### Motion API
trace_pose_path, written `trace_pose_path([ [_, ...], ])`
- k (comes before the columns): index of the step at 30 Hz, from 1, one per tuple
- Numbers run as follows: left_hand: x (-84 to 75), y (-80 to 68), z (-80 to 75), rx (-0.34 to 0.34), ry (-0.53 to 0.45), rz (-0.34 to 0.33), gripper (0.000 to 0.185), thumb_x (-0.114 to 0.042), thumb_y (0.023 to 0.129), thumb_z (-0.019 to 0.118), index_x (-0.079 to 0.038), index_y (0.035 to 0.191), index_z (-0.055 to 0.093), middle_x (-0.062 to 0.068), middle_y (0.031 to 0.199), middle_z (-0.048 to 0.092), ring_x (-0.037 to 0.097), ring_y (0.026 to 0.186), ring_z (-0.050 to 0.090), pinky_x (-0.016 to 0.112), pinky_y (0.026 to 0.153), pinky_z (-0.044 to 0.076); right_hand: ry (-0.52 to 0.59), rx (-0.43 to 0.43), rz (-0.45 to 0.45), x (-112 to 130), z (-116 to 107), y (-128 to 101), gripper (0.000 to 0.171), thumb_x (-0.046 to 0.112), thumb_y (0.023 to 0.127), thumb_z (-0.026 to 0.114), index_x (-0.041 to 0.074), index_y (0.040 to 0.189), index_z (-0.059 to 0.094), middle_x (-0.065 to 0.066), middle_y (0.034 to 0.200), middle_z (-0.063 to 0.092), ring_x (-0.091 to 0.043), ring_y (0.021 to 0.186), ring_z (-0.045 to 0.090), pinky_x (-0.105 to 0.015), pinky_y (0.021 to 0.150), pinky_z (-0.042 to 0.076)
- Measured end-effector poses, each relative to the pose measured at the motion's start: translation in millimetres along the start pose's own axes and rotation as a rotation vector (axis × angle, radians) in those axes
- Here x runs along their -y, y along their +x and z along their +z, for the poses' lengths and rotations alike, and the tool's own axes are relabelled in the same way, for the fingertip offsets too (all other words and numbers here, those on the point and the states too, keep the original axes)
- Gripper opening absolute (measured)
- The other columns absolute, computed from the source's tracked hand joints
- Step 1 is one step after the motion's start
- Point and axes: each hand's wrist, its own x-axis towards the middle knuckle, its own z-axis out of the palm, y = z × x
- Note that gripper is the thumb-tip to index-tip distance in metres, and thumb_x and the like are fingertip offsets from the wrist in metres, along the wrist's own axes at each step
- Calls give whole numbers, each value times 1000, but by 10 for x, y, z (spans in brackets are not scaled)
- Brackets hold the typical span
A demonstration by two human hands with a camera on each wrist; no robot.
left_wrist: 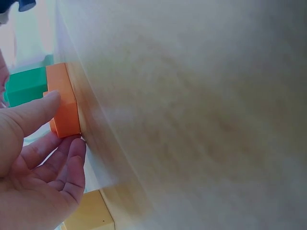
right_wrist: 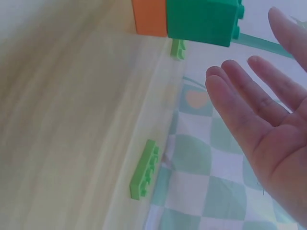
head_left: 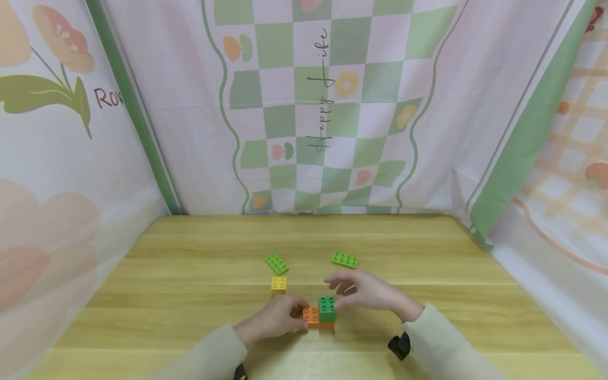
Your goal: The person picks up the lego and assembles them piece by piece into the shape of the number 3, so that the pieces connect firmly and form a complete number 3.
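Note:
An orange toy brick lies on the wooden table, studs up. On its right half sits a green brick, which rises above it. My left hand grips the left end of the orange brick between thumb and fingers; the left wrist view shows the thumb on the orange brick's side. My right hand hovers just right of the green brick, its fingers extended and holding nothing. In the right wrist view a gap shows between the right hand and the green brick.
Behind my left hand stands a yellow brick. Farther back lie two flat light-green bricks, the left one and the right one. A checkered cloth hangs at the table's far edge.

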Motion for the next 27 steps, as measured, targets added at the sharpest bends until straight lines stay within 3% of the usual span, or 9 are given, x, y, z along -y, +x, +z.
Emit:
trace_pose_path([
  [13,5,3,-5,11,-1,-15,31,-13,75,75,-7,104,65,-3,93,63,7,81,56,24,72,47,-53,-75,1,-17,-156,51,50,20,84,68,0,127,50,-14,115,56,-37,102,54,-41,84,47],
  [27,-1,8,-13,9,9,-26,33,-14,74,76,-8,105,64,-3,95,63,8,84,57,25,75,47,-79,-147,41,-73,-324,121,50,21,85,68,-2,126,50,-16,114,57,-35,100,55,-38,79,49],
])
